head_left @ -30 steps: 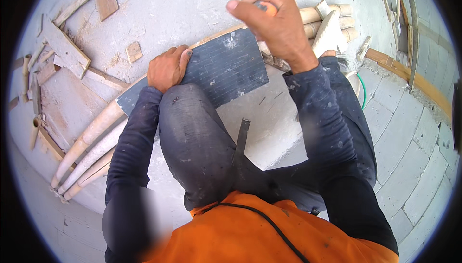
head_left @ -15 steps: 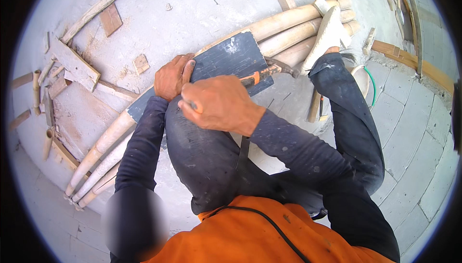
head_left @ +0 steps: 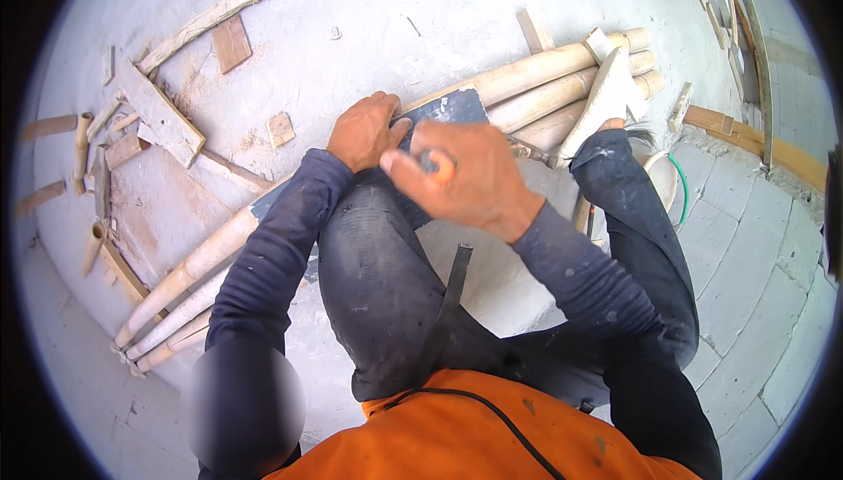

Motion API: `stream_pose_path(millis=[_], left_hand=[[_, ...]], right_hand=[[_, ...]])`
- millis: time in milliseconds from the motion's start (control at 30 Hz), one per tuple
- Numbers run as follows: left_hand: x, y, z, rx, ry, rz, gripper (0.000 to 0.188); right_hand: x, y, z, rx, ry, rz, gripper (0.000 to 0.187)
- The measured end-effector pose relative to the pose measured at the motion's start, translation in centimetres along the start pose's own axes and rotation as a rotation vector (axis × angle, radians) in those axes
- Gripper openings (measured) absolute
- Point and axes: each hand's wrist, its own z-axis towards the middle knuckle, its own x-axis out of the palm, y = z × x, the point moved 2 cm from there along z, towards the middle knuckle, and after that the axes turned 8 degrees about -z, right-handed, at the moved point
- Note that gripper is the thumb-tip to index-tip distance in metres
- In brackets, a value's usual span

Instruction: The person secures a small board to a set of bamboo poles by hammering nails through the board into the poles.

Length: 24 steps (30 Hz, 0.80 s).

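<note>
Dark board (head_left: 461, 108) lies under the left hand's (head_left: 362, 135) thumb (head_left: 399, 133).

We identify an orange top (head_left: 457, 445) (black cord (head_left: 509, 433) across its front), light-specked dark sleeves (head_left: 263, 278) and dark grey trousers (head_left: 378, 278).

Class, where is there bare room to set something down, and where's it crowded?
Bare: floor beyond the bamboo poles, between dark sliver and short board; grey blocks right of the bent leg. Crowded: wood scraps at left; dark panel beneath left hand and right hand.
</note>
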Motion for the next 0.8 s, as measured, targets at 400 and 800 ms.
stream_pose_path(millis=[400,800], left_hand=[[1.3,-1.6,1.7,-0.153,0.064,0.073,0.044],[-0.3,-1.0,0.5,-0.073,-0.009,-0.176,0.046]], right_hand=[[-0.8,-0.9,1.1,-0.228,0.190,-0.312,0.023],[5.9,1.0,3.9,-0.552,0.371,-0.188,0.023]])
